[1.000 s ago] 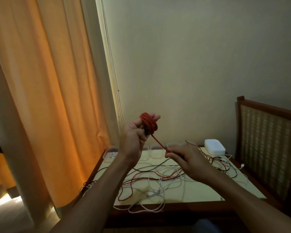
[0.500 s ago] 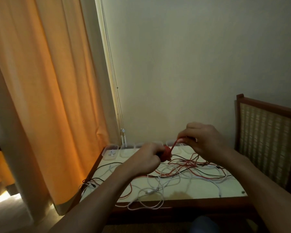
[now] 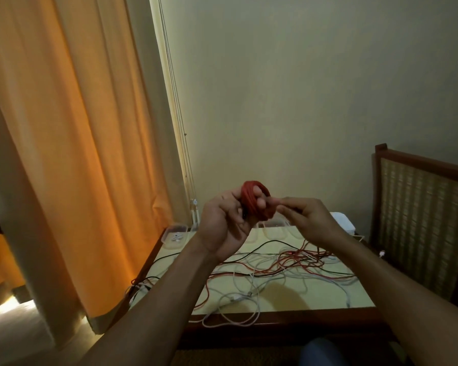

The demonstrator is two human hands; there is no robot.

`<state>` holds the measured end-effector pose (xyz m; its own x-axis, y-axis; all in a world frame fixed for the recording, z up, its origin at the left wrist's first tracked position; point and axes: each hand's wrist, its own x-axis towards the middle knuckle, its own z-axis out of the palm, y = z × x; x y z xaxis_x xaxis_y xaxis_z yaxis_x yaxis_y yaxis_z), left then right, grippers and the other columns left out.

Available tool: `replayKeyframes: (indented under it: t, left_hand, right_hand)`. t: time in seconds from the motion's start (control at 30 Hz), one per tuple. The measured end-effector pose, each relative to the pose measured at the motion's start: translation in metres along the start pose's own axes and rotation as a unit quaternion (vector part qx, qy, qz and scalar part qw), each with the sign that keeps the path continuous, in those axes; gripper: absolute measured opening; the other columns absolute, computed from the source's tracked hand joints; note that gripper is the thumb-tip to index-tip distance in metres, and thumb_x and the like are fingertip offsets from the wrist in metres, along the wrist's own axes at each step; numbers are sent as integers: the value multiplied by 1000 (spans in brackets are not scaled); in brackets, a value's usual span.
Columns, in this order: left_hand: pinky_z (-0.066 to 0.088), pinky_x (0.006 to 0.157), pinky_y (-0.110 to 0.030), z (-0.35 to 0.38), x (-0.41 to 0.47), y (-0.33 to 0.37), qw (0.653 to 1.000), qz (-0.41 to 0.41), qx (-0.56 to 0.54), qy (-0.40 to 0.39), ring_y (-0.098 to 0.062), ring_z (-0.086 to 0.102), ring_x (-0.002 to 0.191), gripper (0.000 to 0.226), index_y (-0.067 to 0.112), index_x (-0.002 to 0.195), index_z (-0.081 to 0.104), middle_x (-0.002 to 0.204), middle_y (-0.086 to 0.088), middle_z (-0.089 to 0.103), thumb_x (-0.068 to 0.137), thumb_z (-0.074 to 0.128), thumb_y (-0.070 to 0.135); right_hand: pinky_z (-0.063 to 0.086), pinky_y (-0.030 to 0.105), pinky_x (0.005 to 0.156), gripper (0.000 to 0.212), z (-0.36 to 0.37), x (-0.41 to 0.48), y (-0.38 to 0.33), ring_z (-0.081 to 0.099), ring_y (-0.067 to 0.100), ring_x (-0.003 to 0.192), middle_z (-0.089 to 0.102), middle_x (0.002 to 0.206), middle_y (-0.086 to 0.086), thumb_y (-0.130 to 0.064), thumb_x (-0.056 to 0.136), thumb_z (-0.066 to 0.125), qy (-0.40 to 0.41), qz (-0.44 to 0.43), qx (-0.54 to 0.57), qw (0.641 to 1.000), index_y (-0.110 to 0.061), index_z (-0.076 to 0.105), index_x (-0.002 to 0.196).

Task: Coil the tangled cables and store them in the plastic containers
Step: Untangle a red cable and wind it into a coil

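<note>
Left hand (image 3: 222, 228) grips the coil of thin red cable (image 3: 251, 199), raised above the far edge of the yellow-topped wooden table (image 3: 328, 299), I judge to keep the turns tight. Right hand (image 3: 310, 220) pinches the cable beside the coil, apparently feeding the next turn. Clear plastic containers (image 3: 176, 233) wait along that edge.

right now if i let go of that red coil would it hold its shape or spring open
Probably springs loose: the red coil is many thin turns with no tie visible, held only by the left hand and the right hand pinching its side. Likely floppy and light, like the limp red strands on the table.
</note>
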<state>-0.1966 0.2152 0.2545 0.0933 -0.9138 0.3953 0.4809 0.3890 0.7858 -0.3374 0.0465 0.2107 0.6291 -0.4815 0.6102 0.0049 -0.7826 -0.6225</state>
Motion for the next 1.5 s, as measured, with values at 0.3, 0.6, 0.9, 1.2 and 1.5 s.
replayKeyframes:
  t: [0.3,0.6,0.9,1.2,1.5]
  left_hand:
    - [53,101,-32,-50,39,-20,928,104,320,158,-14,66,120,56,4,119,69,119,-12,74,72,43,-12]
    - [59,89,-39,-95,62,-37,724,-111,680,16,-11,70,93,38,7,93,79,93,-2,76,74,50,-11]
    - [55,98,-43,-75,71,-38,980,-57,170,-87,-38,70,104,54,-4,96,72,89,-21,73,58,34,-11]
    - [51,106,-39,-78,94,-16,970,96,203,97,-30,63,126,64,-6,118,64,119,-23,72,61,36,-10]
    - [49,110,-31,-92,75,-27,845,61,517,118,-3,64,121,63,9,121,71,121,1,73,73,44,-23]
  right_hand:
    - [46,13,70,15,32,-23,14,64,0,83,72,87,-16,-24,100,62,-97,-40,-97,990,-23,75,105]
    - [39,6,65,14,-30,37,31,58,-7,71,62,76,-24,-33,92,70,-61,-105,-190,974,-26,79,100]
    - [55,33,81,13,-23,92,62,70,5,87,75,91,-11,-24,92,69,4,-50,-81,995,-25,79,101]
    - [46,10,75,19,34,44,66,67,-3,89,73,94,-26,-23,99,61,-30,-45,-57,997,-27,76,110]
    - [49,27,64,25,3,25,23,59,5,69,66,78,-12,-39,96,58,55,-113,-180,976,-23,76,100]
